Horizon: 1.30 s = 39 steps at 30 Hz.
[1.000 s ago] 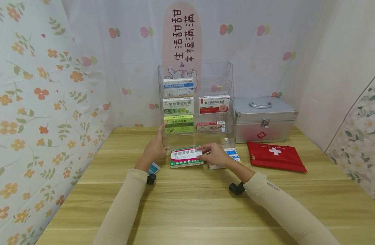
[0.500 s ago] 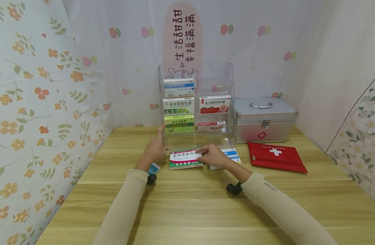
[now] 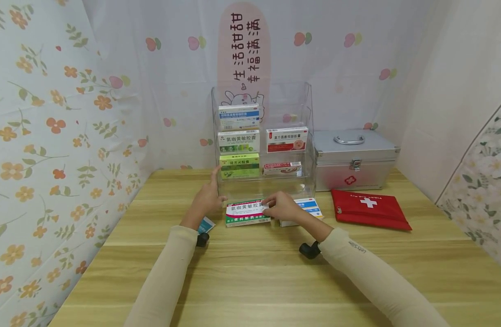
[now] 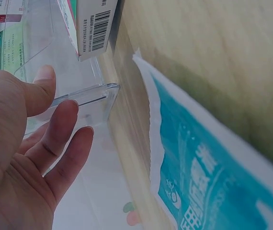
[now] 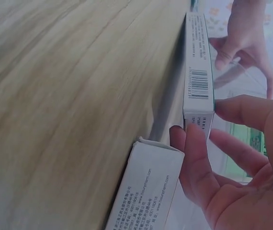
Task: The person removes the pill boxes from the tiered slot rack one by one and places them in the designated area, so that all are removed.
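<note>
A red, white and green medicine box (image 3: 245,212) sits on the wooden table (image 3: 250,272) just in front of a clear acrylic rack (image 3: 300,104). My right hand (image 3: 268,206) pinches the box's right end; the right wrist view shows thumb and finger on either side of that box (image 5: 197,62). My left hand (image 3: 212,191) is open, its straight fingers resting against the rack's lower left corner (image 4: 86,98). The box's barcoded end (image 4: 91,24) shows just beyond my left hand (image 4: 55,124).
Several medicine boxes fill the rack's shelves. A blue and white box (image 3: 311,208) lies under my right hand, a blue sachet (image 3: 205,225) under my left wrist. A silver first-aid case (image 3: 354,159) and a red pouch (image 3: 369,208) sit to the right.
My right hand has shifted the pinched box slightly to the left, close to the rack's base. The left hand has stayed against the rack.
</note>
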Available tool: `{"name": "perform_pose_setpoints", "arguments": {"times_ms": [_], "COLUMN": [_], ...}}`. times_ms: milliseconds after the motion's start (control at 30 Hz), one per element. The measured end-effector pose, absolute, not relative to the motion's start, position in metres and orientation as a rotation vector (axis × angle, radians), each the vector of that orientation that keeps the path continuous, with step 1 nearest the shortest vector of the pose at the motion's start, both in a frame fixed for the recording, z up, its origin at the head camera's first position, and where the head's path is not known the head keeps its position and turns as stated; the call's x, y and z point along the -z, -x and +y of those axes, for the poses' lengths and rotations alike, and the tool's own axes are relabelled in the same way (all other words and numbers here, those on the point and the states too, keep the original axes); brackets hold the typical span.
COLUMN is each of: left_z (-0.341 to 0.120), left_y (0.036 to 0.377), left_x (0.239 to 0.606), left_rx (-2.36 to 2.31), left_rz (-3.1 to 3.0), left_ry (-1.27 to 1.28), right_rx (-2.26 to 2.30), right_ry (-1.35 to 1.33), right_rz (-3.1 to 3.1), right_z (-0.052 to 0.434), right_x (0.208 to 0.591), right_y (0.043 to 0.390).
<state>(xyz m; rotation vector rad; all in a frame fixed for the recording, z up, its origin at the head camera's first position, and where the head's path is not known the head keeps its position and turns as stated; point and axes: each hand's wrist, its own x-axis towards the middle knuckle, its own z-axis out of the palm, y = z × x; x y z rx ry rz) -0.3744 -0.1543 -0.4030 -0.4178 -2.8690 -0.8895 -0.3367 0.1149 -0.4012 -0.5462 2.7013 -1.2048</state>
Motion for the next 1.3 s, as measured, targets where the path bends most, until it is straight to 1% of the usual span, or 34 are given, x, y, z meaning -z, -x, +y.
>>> {"name": "perform_pose_setpoints", "arguments": {"times_ms": [233,667,1300], "left_z": [-0.155,-0.155,-0.154], "left_y": [0.375,0.373,0.373], "left_x": [0.403,0.400,0.401], "left_rx": [0.886,0.885,0.884], "left_rz": [-2.882,-2.899,-2.902], "left_ry": [0.417,0.415,0.403], "right_rx": [1.244,1.128,1.158], "right_ry": [0.501,0.478,0.529], "right_rz": [2.707,2.825,2.874], "right_z": [0.112,0.105,0.116], "right_x": [0.405,0.404,0.393], "right_y": [0.337,0.335,0.334]}}
